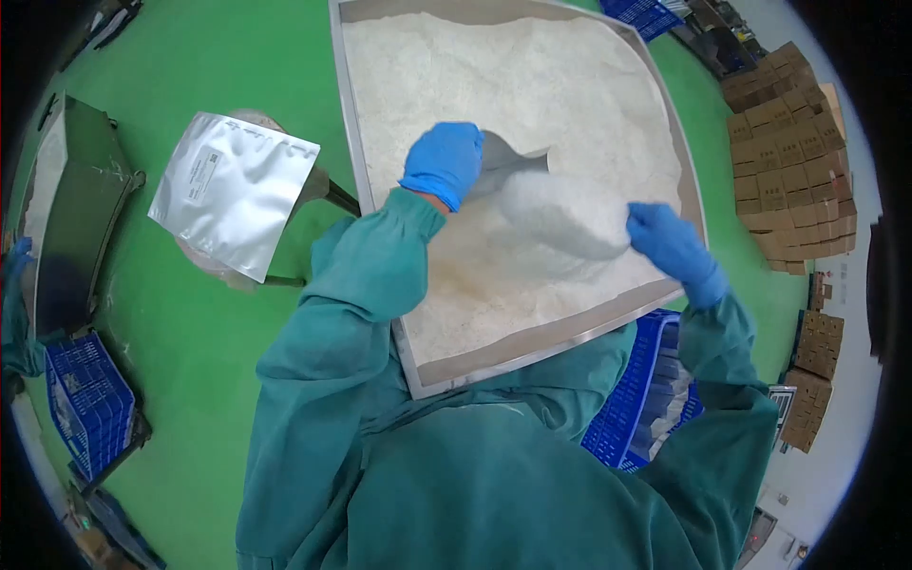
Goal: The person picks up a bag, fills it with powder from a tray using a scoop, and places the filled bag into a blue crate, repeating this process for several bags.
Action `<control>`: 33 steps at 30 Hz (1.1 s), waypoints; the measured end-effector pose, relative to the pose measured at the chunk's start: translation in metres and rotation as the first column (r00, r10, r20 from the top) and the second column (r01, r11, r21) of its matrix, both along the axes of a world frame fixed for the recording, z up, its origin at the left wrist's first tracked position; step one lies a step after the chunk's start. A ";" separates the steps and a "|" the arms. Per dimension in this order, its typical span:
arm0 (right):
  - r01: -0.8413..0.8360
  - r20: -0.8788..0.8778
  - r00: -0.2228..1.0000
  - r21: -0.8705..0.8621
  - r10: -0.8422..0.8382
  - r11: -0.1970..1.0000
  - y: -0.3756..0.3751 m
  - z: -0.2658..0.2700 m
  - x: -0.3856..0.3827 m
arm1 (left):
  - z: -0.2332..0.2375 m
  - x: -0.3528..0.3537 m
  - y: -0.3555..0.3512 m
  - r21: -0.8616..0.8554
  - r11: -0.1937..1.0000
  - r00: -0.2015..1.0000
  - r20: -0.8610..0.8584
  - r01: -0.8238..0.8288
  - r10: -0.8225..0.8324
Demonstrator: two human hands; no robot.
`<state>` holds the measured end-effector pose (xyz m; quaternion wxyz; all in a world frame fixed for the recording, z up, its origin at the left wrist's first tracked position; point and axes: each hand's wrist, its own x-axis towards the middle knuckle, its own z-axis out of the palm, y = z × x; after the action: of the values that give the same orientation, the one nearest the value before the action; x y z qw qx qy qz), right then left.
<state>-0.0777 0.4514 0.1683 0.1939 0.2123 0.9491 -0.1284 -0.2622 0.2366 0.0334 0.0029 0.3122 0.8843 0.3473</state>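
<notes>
My left hand (443,163), in a blue glove, is closed round the near end of a metal scoop (518,163). The scoop points right, over the white powder (494,76) in a large metal bin. Just past its lip is a pale, rounded plastic bag (570,217), smeared by motion, with white powder showing in it. My right hand (670,247), also gloved in blue, pinches the bag's right edge. Both hands are above the powder, the right one close to the bin's right wall (686,171).
A silver pouch (233,185) with a label lies on a stool left of the bin. Blue crates stand by my right side (622,399) and at the far left (90,404). Another metal bin (81,199) stands left, beside a person's sleeve (17,313). Cardboard boxes (788,171) are stacked right.
</notes>
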 end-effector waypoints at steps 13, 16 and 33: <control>-0.411 0.055 0.885 0.559 0.462 0.721 0.018 0.029 -0.030 | -0.001 0.005 0.006 -0.102 0.993 0.998 0.010 0.056 -0.056; -0.410 -0.024 0.883 0.445 0.468 0.796 0.097 -0.150 -0.027 | 0.000 0.003 0.001 -0.055 0.995 0.996 -0.023 0.085 -0.086; -0.046 0.039 0.998 0.003 0.046 0.999 0.001 -0.003 -0.005 | -0.011 -0.015 -0.005 0.013 0.999 0.999 -0.022 0.040 -0.039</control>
<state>-0.0831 0.4524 0.1653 0.2148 0.1930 0.9501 -0.1180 -0.2776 0.2319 0.0221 -0.0021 0.3334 0.8756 0.3495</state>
